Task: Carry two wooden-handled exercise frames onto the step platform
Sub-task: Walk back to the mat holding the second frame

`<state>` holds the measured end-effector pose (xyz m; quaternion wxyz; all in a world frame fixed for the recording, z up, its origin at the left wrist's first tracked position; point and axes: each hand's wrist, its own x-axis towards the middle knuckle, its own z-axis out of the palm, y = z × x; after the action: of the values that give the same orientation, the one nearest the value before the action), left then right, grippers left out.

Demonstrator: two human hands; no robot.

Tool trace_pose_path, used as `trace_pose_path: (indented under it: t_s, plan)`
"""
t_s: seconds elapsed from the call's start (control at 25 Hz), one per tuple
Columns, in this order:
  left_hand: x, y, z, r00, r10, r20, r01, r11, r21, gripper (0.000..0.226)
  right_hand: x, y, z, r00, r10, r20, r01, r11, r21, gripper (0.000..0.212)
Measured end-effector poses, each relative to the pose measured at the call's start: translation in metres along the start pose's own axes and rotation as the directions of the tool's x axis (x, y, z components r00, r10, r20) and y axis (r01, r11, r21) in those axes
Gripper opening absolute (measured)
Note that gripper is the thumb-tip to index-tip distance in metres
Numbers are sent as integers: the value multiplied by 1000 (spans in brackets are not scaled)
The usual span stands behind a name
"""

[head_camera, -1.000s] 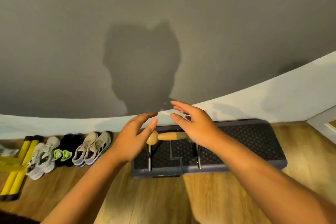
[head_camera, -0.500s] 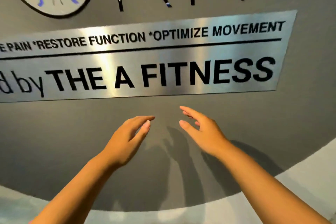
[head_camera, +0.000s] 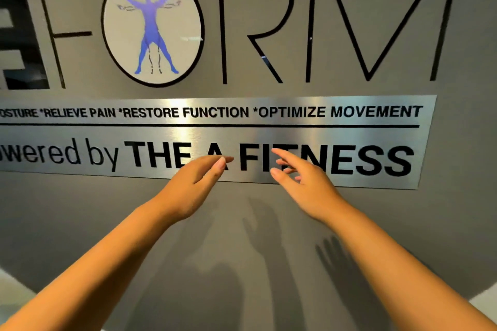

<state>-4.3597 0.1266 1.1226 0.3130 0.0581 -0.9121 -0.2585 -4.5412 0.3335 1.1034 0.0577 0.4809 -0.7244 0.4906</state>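
I see two bare arms reaching out in front of me toward a gray wall [head_camera: 457, 223]. The left hand [head_camera: 192, 187] is held flat, fingers straight and close together, and it holds nothing. The right hand [head_camera: 306, 185] is loose, with its fingers spread a little, and it holds nothing too. The two hands are near each other but do not touch.

Behind them is a long shiny metal sign [head_camera: 349, 137] with a brushed look and black letters that say "THE A FITNESS". My fingertips cover part of those letters. Above it are big thin black letters [head_camera: 269, 21] and a round pale circle [head_camera: 153, 25] with a blue figure, arms and legs spread wide. The wall looks smooth, and dark hand shadows [head_camera: 258, 226] fall on it below the hands.

I cannot see the wooden-handled frames or the step platform in this view, so I cannot tell where they lie from my hands.
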Motion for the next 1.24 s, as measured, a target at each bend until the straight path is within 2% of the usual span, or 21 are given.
trace_pose_path:
  t_s: [0.12, 0.32, 0.52, 0.72, 0.88, 1.04, 1.24]
  plan:
    - [-1, -12, -26, 999, -16, -29, 17, 1000, 8, 53, 21, -14, 17, 1000, -24, -3, 24, 1000, 16, 55]
    - [-14, -51, -78, 991, -102, -87, 106, 993, 44, 61, 63, -45, 77, 995, -85, 54, 80, 993, 87, 59]
    - [-45, -91, -132, 964, -176, -197, 205, 970, 134, 49, 99, -75, 164, 973, -172, 155, 131, 961, 244, 66]
    - [-103, -115, -175, 897, -268, -351, 369, 891, 265, 47, 129, -108, 260, 891, -346, 295, 202, 883, 424, 46]
    - [-180, -101, -214, 746, -353, -565, 597, 731, 331, 50, 128, -163, 335, 743, -541, 394, 246, 768, 591, 45]
    - [-262, -55, -233, 553, -380, -741, 780, 550, 299, 48, 95, -231, 395, 531, -738, 418, 237, 602, 763, 45]
    - [-385, 58, -225, 254, -326, -911, 960, 197, 197, 47, -10, -333, 432, 249, -898, 362, 97, 395, 913, 40]
